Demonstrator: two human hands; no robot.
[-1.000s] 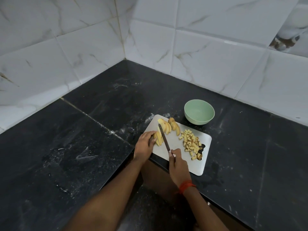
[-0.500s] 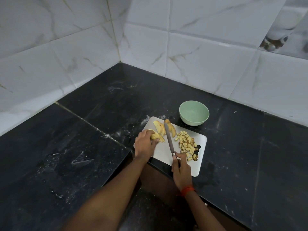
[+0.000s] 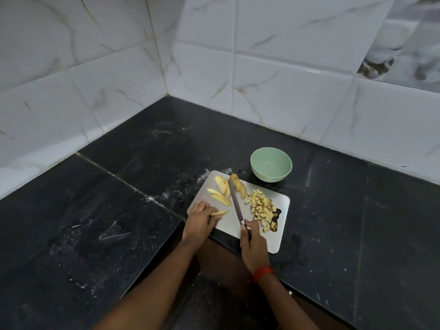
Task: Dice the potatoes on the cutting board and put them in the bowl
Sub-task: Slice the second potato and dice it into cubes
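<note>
A potato strip [image 3: 220, 213] lies on the cutting board [image 3: 229, 222], pinched by the left hand [image 3: 200, 220]. The right hand [image 3: 253, 246] grips the knife [image 3: 235, 203], its blade just beside the strip. Dicing seems midway, with cubes [image 3: 260, 206] piled, slices [image 3: 223, 186] waiting and the bowl [image 3: 271, 176] empty; next, crosscuts through this strip.

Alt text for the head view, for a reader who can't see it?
The left hand pinches a potato strip and the right hand grips a knife over a cutting board on a black counter. Wedges lie at the board's far end, diced pieces to the right; the green bowl beyond is empty.
</note>
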